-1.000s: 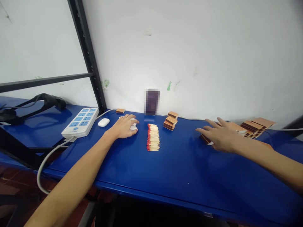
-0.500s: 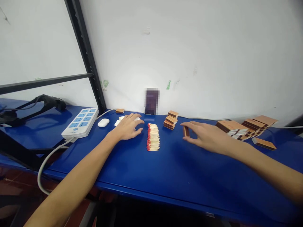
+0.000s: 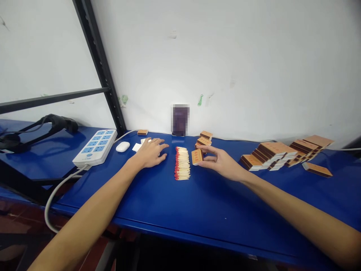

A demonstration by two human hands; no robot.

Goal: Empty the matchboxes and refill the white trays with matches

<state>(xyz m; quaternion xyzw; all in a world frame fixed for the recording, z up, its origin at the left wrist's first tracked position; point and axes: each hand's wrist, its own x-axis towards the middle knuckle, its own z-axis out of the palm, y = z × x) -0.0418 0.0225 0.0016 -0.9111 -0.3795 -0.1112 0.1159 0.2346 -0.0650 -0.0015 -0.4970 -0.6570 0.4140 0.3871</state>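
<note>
Between thumb and fingers, my right hand (image 3: 222, 162) grips a matchbox (image 3: 197, 157), tilted so its printed face shows. It is just right of a neat column of red-tipped matches (image 3: 182, 163). Behind the held box is a small stack of matchboxes (image 3: 204, 141), partly covered by it. My left hand (image 3: 150, 152) rests left of the matches, fingers spread, holding nothing. Small white pieces (image 3: 137, 146) lie partly hidden beneath and behind it.
Many matchboxes (image 3: 275, 150) are piled on the right of the blue table (image 3: 180, 210), with a loose matchbox (image 3: 318, 169) beside them. At left are a power strip (image 3: 97, 146), a white case (image 3: 123, 146) and a black rack post (image 3: 98, 56). A blurred dark panel (image 3: 180, 120) leans against the wall.
My right hand has moved left with the matchbox, from near the pile to beside the matches, turning the printed face into view. My left hand has shifted slightly left.
</note>
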